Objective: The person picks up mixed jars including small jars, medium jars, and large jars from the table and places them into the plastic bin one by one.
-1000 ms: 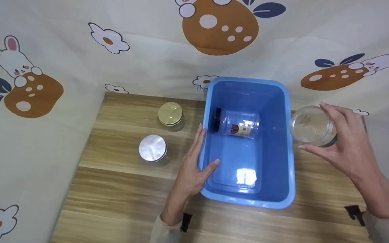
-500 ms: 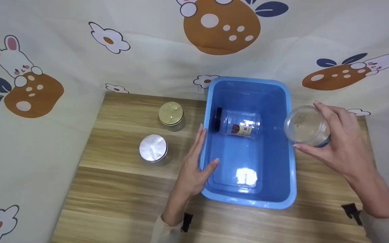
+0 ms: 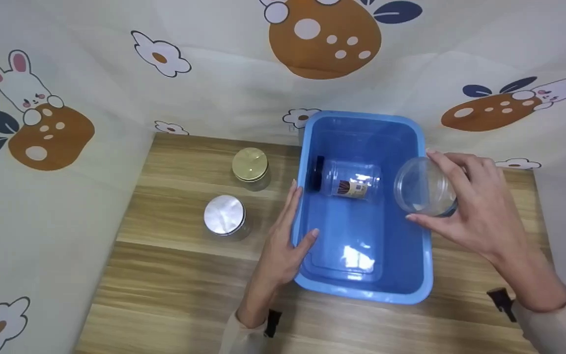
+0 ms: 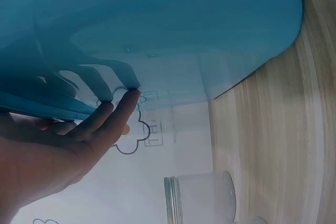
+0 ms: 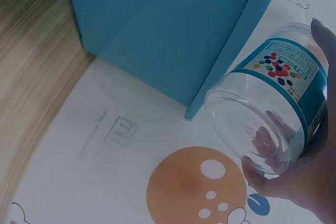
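My right hand (image 3: 479, 206) grips a clear plastic jar (image 3: 418, 184) over the right rim of a blue bin (image 3: 361, 296). In the right wrist view the jar is tilted, base toward the camera, and its teal label (image 5: 286, 69) shows colourful beans or candies. My left hand (image 3: 280, 241) rests at the bin's left side, straight fingers touching the outer wall and thumb over the rim. Inside the bin another clear jar (image 3: 356, 172) with a black lid (image 3: 318, 173) and a small brown-and-cream label lies on its side.
Left of the bin, a jar with a gold lid (image 3: 250, 164) and a jar with a silver lid (image 3: 224, 215) stand on the wood-grain table (image 3: 175, 285). A patterned cloth backdrop (image 3: 224, 73) rises behind and beside the table.
My right hand has carried the clear jar leftward, from beside the bin to over its right rim. The left hand has stayed on the bin's left side.
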The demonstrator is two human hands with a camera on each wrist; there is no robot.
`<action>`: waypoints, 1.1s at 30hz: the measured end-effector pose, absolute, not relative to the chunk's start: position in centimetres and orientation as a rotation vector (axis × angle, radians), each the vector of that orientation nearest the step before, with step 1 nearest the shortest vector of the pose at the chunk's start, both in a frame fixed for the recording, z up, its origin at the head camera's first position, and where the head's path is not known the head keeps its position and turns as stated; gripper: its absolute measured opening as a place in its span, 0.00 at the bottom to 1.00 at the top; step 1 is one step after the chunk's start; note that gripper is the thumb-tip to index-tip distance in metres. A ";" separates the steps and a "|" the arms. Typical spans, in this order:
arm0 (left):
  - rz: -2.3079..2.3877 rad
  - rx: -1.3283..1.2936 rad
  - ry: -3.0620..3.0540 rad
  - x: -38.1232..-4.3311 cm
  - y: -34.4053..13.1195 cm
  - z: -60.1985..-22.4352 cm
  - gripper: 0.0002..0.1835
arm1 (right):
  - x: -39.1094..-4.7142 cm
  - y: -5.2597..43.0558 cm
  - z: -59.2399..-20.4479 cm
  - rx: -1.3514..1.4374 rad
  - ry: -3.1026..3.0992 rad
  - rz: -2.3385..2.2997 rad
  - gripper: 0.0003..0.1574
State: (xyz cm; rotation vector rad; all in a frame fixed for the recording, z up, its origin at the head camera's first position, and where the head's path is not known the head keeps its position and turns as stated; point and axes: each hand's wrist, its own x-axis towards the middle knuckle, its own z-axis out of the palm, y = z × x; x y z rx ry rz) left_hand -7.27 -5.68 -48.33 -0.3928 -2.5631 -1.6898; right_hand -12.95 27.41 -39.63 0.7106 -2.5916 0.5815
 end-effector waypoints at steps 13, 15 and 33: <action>-1.706 -0.363 -2.586 -7.2 -5.5 -48.1 0.38 | -13.2 26.1 -39.3 0.771 -2.578 0.489 0.63; -1.700 -0.364 -2.590 -7.2 -5.5 -48.2 0.38 | -13.3 25.8 -39.2 0.794 -2.578 0.469 0.63; -1.706 -0.350 -2.591 -7.2 -5.6 -48.2 0.38 | -13.6 22.2 -39.1 0.897 -2.615 0.441 0.59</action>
